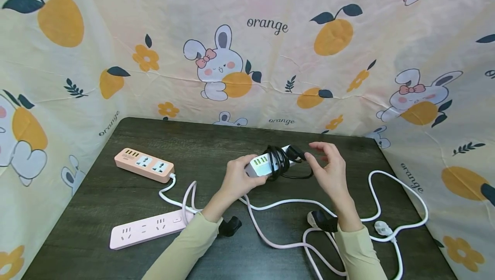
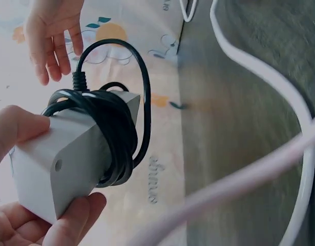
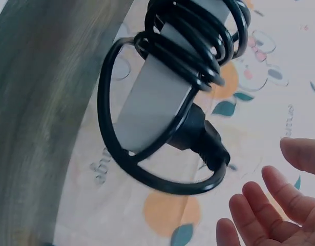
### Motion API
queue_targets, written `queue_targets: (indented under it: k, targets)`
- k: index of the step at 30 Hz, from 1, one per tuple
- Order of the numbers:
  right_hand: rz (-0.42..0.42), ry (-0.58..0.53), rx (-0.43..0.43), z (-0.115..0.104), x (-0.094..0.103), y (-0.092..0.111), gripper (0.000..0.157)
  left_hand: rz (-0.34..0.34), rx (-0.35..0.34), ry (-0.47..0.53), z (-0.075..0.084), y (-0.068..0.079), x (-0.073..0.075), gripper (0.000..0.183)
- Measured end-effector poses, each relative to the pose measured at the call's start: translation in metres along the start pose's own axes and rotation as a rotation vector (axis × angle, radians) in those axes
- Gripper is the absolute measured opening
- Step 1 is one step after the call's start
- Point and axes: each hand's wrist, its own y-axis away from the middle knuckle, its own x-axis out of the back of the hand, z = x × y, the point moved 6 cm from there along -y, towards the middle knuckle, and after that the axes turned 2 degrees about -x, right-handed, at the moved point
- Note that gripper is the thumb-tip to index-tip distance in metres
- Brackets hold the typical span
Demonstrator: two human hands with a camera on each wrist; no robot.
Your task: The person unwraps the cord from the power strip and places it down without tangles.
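Note:
My left hand (image 1: 239,179) grips one end of a white power strip (image 1: 260,166) and holds it above the dark table. A black cord (image 1: 279,162) is wound several times around the strip's middle, with a loose loop hanging by the far end. The black plug (image 3: 190,130) sits against that far end of the strip. My right hand (image 1: 330,168) is beside the plug with its fingers spread and holds nothing. In the right wrist view, a gap shows between its fingertips (image 3: 274,174) and the plug.
A peach power strip (image 1: 145,165) and a pale pink power strip (image 1: 147,228) lie on the left of the table (image 1: 201,142). White and pinkish cables (image 1: 286,245) loop across the front and right. Black plugs (image 1: 230,226) lie near both forearms. Printed cloth hangs behind.

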Motion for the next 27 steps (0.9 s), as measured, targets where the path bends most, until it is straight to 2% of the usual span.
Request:
queue_targets:
  k: [11,19,27]
  targets:
    - [-0.090,-0.059,0.076,-0.035,-0.021,-0.013,0.022,-0.051,0.054,0.206,-0.008,0.014,0.048,0.048]
    - [-0.154,-0.033,0.061,-0.056,-0.036,-0.022,0.028,-0.041,0.053,0.227,-0.018,0.022,0.073,0.051]
    - [-0.338,0.097,0.008,-0.070,-0.057,-0.027,0.030,0.012,0.024,0.224,-0.022,0.033,0.083,0.052]
